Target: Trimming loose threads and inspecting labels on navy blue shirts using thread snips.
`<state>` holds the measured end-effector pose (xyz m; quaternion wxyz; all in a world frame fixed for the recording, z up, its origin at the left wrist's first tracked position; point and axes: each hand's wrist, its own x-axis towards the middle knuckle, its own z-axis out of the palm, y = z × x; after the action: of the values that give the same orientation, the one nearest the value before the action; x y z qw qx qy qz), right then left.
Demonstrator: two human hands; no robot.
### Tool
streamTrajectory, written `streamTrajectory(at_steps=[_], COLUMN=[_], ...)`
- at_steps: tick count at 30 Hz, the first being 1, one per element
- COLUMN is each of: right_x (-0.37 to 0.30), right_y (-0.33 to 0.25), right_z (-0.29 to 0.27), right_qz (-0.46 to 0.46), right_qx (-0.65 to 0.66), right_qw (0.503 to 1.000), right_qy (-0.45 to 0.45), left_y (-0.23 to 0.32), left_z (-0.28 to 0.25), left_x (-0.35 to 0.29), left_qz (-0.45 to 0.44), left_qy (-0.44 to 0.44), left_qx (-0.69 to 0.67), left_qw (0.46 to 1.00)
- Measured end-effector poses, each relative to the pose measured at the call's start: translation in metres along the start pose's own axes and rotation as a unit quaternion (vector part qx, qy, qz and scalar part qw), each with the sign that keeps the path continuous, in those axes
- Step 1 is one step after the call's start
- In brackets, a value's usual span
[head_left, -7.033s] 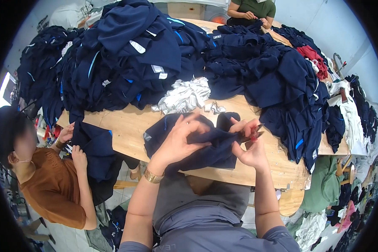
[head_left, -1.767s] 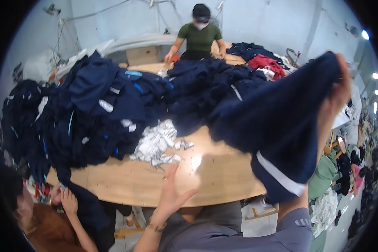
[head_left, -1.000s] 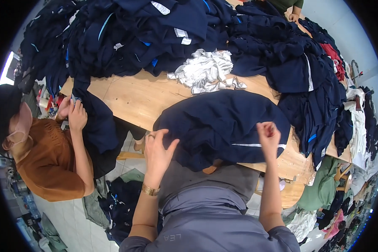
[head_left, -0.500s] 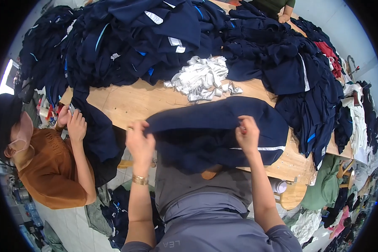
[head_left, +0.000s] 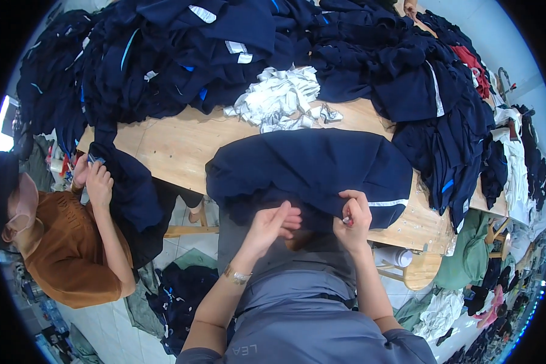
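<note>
A navy garment (head_left: pixel 309 158) with a white stripe at its right end lies spread on the table's near edge and hangs over it. My left hand (head_left: pixel 274 225) is off the cloth's far edge, its fingers stretched out, just in front of the near folds; it holds nothing visible. My right hand (head_left: pixel 353 219) is closed at the garment's near edge, around a small red tool (head_left: pixel 348 222) that is mostly hidden by the fingers. Whether those fingers also pinch the cloth, I cannot tell.
White fabric scraps (head_left: pixel 279 97) lie beyond the garment on the wooden table (head_left: pixel 164 145). Navy garments (head_left: pixel 194 67) are heaped along the far side. At left a co-worker (head_left: pixel 73 242) in brown handles navy cloth. A stool (head_left: pixel 424 271) with a white lidded container (head_left: pixel 399 257) stands at right.
My left hand has let go of the garment's left part and moved right and nearer to me. The raised cloth has settled flatter. My right hand has come slightly nearer, still around the red tool.
</note>
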<state>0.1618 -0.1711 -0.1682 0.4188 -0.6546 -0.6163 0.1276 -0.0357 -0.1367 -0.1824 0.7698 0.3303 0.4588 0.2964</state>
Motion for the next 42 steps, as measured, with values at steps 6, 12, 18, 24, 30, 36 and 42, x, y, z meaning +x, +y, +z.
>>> streamTrajectory(at_steps=[6, 12, 18, 24, 30, 36, 42], right_x=[0.022, 0.026, 0.033, 0.005, 0.021, 0.046, 0.042], right_y=[-0.018, -0.023, -0.011, 0.029, -0.013, -0.059, -0.045], right_z=[-0.025, -0.028, -0.018, 0.033, 0.018, 0.019, 0.029], right_qz=[-0.197, -0.258, -0.134, 0.011, 0.118, 0.081, 0.094], right_qx=[-0.026, -0.019, -0.051, 0.09, 0.252, 0.241, 0.341], right_qw=[0.978, 0.965, 0.987, 0.993, 0.957, 0.967, 0.935], right_qy=[0.071, 0.049, 0.078, -0.069, 0.086, 0.001, -0.024], left_y=[0.02, 0.049, 0.087, 0.068, 0.064, 0.03, 0.036], left_z=[0.005, 0.01, 0.022, 0.02, 0.034, 0.035, 0.05], left_x=[0.033, 0.04, 0.012, 0.021, 0.018, 0.024, 0.023], left_qz=[-0.046, -0.187, 0.077, 0.016, 0.033, 0.14, 0.182], left_qy=[0.02, -0.104, -0.177, -0.083, -0.014, -0.121, -0.071], left_qx=[-0.099, -0.089, -0.319, -0.47, -0.436, -0.348, -0.296], left_qw=[0.994, 0.973, 0.928, 0.879, 0.899, 0.919, 0.935])
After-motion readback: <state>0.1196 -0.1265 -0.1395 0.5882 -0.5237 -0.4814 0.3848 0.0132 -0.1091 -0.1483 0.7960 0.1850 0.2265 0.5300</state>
